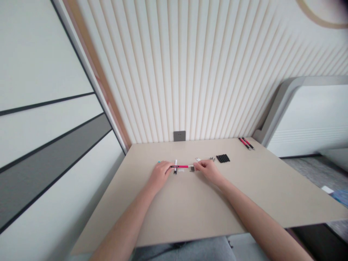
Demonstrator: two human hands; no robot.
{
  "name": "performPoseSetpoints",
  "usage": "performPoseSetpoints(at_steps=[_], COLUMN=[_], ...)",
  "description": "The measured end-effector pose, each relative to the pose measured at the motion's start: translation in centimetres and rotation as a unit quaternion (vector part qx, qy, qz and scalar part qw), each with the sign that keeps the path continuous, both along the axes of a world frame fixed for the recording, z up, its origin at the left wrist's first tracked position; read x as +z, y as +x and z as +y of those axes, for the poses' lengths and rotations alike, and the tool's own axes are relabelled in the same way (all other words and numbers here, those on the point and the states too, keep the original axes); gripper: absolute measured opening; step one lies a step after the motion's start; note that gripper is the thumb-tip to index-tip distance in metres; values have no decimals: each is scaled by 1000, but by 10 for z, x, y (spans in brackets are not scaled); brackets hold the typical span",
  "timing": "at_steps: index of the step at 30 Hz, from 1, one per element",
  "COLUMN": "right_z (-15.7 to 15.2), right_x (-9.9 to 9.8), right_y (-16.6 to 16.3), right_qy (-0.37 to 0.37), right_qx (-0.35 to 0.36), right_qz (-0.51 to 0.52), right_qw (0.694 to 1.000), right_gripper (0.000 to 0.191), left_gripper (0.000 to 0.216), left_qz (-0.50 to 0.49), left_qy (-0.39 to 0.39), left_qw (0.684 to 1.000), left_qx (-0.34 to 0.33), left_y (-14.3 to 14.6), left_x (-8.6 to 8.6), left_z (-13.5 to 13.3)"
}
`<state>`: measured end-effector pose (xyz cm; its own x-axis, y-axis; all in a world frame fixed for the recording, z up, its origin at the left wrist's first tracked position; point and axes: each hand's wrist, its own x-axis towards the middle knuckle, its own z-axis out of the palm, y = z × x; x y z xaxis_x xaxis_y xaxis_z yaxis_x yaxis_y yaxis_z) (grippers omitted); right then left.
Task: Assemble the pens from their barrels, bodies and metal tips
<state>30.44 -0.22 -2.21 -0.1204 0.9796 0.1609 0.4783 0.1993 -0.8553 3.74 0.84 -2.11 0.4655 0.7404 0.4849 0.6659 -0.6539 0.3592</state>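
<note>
Hands are both closed on 1 thin pink pen (181,166), which they hold just above the middle of the desk (190,210). The left hand (161,173) wraps around the black left end of the pen, and the fingertips (196,166) of the right hand (208,171) pinch its right end, which looks white. The pen is level, and its long axis goes from left to right, almost parallel with the far edge of the desk. 1 white and black marker (175,169) lies under it and crosses it, pointing toward the wall, but I cannot tell if they touch. Near the pen are small white pieces (181,170) and 1 small dark piece (192,169). Farther right are small metal parts (211,158) and a row of black tubes (223,158), and near the far right corner lie 2 red and black pens (245,143). 1 wall socket (179,136) is just above the far edge.
</note>
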Motion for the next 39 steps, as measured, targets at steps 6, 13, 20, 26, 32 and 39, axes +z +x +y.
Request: performPoseSetpoints(at_steps=[6, 13, 20, 26, 32, 39], right_z=[-1, -1, -1, 1, -3, -7], right_x=[2, 6, 0, 2, 4, 8], right_y=[-1, -3, -3, 1, -3, -5], right_qy=[-1, 25, 36, 66, 62, 61], right_qx=[-8, 25, 31, -31, 21, 24], right_qz=[-10, 56, 7, -16, -23, -23], right_qw=[1000, 998, 999, 997, 998, 998], right_gripper=[44, 31, 25, 24, 24, 24], left_gripper=[11, 14, 12, 13, 13, 13], left_qz=[21, -35, -35, -27, -25, -21], left_qy=[-4, -4, 0, 1, -9, -17], left_qw=[1000, 999, 999, 1000, 1000, 1000], left_qx=[6, 36, 14, 14, 8, -14], left_y=[0, 2, 2, 3, 3, 1], left_x=[-3, 2, 3, 2, 2, 0], left_z=[0, -1, -1, -1, -2, -1])
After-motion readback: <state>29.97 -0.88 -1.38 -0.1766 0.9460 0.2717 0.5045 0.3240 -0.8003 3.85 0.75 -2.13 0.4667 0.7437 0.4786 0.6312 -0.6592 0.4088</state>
